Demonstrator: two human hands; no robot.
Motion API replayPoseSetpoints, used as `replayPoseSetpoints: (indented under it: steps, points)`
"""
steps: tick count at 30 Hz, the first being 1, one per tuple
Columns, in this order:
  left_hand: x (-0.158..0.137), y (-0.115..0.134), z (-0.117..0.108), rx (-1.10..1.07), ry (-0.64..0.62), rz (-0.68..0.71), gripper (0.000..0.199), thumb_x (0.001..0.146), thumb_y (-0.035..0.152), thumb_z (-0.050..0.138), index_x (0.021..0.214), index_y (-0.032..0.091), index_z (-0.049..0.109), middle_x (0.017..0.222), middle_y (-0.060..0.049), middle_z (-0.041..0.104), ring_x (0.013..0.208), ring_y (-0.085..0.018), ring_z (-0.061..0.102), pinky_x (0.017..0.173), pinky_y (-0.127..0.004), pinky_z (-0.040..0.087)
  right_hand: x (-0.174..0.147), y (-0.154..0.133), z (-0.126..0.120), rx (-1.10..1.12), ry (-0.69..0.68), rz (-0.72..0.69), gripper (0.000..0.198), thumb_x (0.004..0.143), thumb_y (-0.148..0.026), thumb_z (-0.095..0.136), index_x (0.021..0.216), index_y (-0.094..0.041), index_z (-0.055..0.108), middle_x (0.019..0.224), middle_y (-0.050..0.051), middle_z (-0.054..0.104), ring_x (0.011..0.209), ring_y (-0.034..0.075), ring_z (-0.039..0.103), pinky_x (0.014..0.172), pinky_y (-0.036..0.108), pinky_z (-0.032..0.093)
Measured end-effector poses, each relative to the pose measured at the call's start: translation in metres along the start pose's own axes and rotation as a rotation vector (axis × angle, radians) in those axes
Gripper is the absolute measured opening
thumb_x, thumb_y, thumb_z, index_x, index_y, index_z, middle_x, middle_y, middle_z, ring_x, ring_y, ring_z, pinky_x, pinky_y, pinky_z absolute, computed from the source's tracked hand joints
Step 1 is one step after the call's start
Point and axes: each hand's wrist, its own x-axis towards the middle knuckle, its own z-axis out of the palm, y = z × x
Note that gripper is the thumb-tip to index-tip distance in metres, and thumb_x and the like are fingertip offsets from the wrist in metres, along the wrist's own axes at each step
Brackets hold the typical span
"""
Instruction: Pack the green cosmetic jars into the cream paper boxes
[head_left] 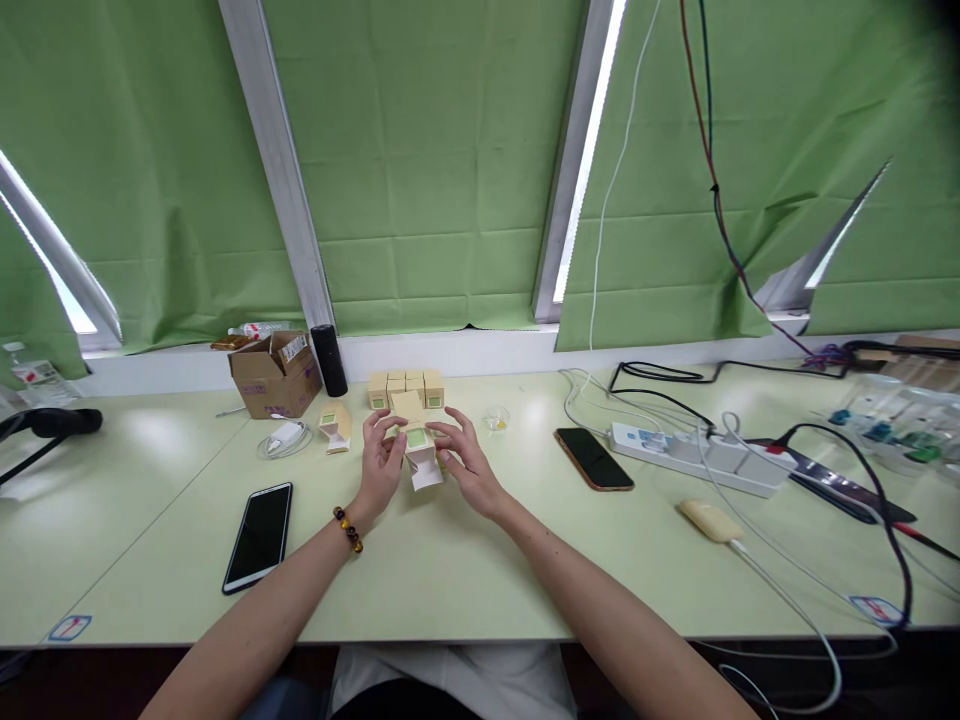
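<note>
A small pale-yellow cardboard box with a green label is between my hands, in the middle of the desk. Its flaps stand open at the far end and at the end facing me, where the white inside shows. My left hand grips the box's left side between thumb and fingers. On the other side, the bent fingers of my right hand hold it by the right edge. Behind it stand several similar small boxes in a cluster. Another open, partly flattened box lies to the left.
A clear round plastic piece lies right of my hands. Phones lie at left and right. A brown carton, a black cylinder and a coiled charger stand back left. At right are a power strip, cables and a mouse-shaped device.
</note>
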Motion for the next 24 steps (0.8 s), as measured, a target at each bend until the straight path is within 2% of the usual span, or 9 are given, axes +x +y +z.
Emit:
replayPoseSetpoints:
  steps: [3,5,9,11,15,20,24]
  points:
    - [0.001,0.001,-0.002,-0.016,-0.039,-0.007,0.034,0.1,0.049,0.056,0.119,0.024,0.068,0.146,-0.011,0.042,0.069,-0.006,0.056,0.061,-0.025,0.057,0.002,0.006,-0.001,0.073,-0.007,0.034,0.037,0.102,-0.047,0.053,0.135,-0.035,0.062,0.162,0.007,0.022,0.105,0.02,0.067,0.102,0.045,0.054]
    - [0.001,0.001,-0.004,-0.062,-0.104,-0.012,0.038,0.1,0.049,0.055,0.128,0.026,0.066,0.152,-0.012,0.036,0.071,-0.006,0.057,0.064,-0.028,0.058,0.003,0.009,-0.001,0.1,0.001,0.049,0.038,0.1,-0.045,0.057,0.136,-0.036,0.062,0.161,0.007,0.024,0.106,0.02,0.066,0.1,0.044,0.055]
    - [0.0,-0.001,-0.008,-0.195,-0.261,-0.021,0.054,0.094,0.047,0.065,0.145,0.032,0.056,0.159,-0.012,0.026,0.085,-0.011,0.061,0.071,-0.03,0.059,0.005,0.012,-0.002,0.144,0.035,0.051,0.043,0.093,-0.042,0.067,0.136,-0.035,0.063,0.159,0.008,0.026,0.101,0.019,0.066,0.095,0.041,0.058]
    - [-0.001,-0.001,-0.008,-0.204,-0.291,-0.04,0.061,0.091,0.044,0.07,0.148,0.034,0.053,0.16,-0.011,0.024,0.091,-0.013,0.06,0.074,-0.03,0.058,0.005,0.011,-0.003,0.175,0.037,0.055,0.047,0.09,-0.042,0.071,0.135,-0.034,0.063,0.159,0.009,0.028,0.095,0.017,0.067,0.091,0.04,0.059]
    - [-0.003,0.001,-0.005,-0.158,-0.264,-0.06,0.064,0.088,0.04,0.075,0.147,0.035,0.053,0.161,-0.01,0.024,0.087,-0.011,0.058,0.076,-0.03,0.057,0.005,0.008,-0.002,0.202,0.041,0.065,0.048,0.088,-0.041,0.074,0.134,-0.034,0.063,0.157,0.009,0.031,0.087,0.013,0.065,0.088,0.039,0.06]
    - [-0.004,0.001,-0.001,-0.068,-0.202,-0.037,0.053,0.092,0.038,0.07,0.143,0.033,0.056,0.158,-0.011,0.031,0.074,-0.006,0.055,0.073,-0.03,0.055,0.004,0.002,0.001,0.174,0.05,0.104,0.045,0.088,-0.04,0.075,0.131,-0.033,0.065,0.155,0.009,0.031,0.081,0.01,0.064,0.088,0.038,0.06]
    - [-0.006,0.001,0.002,-0.003,-0.192,-0.035,0.049,0.093,0.039,0.069,0.14,0.031,0.056,0.155,-0.012,0.035,0.074,-0.007,0.057,0.07,-0.029,0.054,0.005,0.004,0.004,0.155,0.104,0.149,0.04,0.086,-0.035,0.075,0.124,-0.032,0.068,0.151,0.009,0.036,0.075,0.009,0.063,0.081,0.036,0.061]
